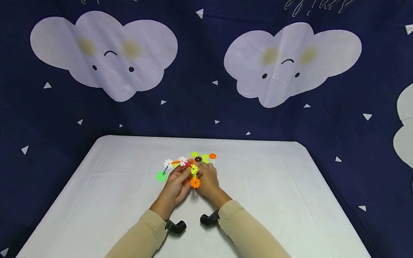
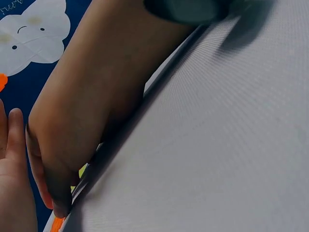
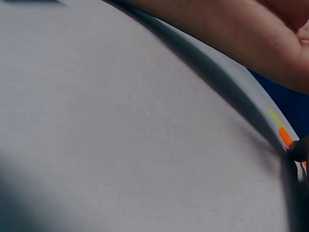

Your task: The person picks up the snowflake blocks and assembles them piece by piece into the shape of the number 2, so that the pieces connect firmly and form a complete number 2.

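Observation:
My left hand (image 1: 177, 187) grips a joined chain of flat, notched snowflake discs. The chain runs from a green disc (image 1: 161, 176) through white discs (image 1: 168, 163) to a yellow disc (image 1: 194, 169) and an orange disc (image 1: 195, 182). Close beside it, my right hand (image 1: 208, 180) is lowered to the loose discs, its fingers pointing down at the tabletop in the left wrist view. There its fingertips pinch at an orange disc (image 2: 57, 224), of which only part shows. At the right wrist view's edge, a fingertip (image 3: 299, 151) covers part of this orange disc.
Loose discs lie just beyond the hands: a black disc (image 1: 198, 159), a yellow-green disc (image 1: 205, 158) and another orange disc (image 1: 212, 156). They rest on a white-covered table (image 1: 277, 188). Behind its far edge hangs a dark blue cloth (image 1: 203, 65) printed with clouds.

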